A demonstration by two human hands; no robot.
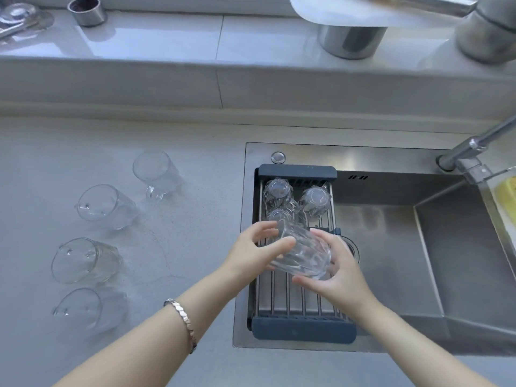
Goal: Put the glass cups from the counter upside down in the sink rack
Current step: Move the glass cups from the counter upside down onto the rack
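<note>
Both hands, left hand [259, 247] and right hand [339, 270], are holding a cup [303, 254] tilted over the rack [304, 329], fingers wrapping it. Three cups are sitting inverted at the rack's far end; four are waiting on the tabletop [195, 208].

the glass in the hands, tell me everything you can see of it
The glass is clear, ribbed, with no handle showing. It lies tilted on its side above the sink rack, touching no bar that I can see. The left hand grips one side, the right hand cups the other. It looks empty.
</note>
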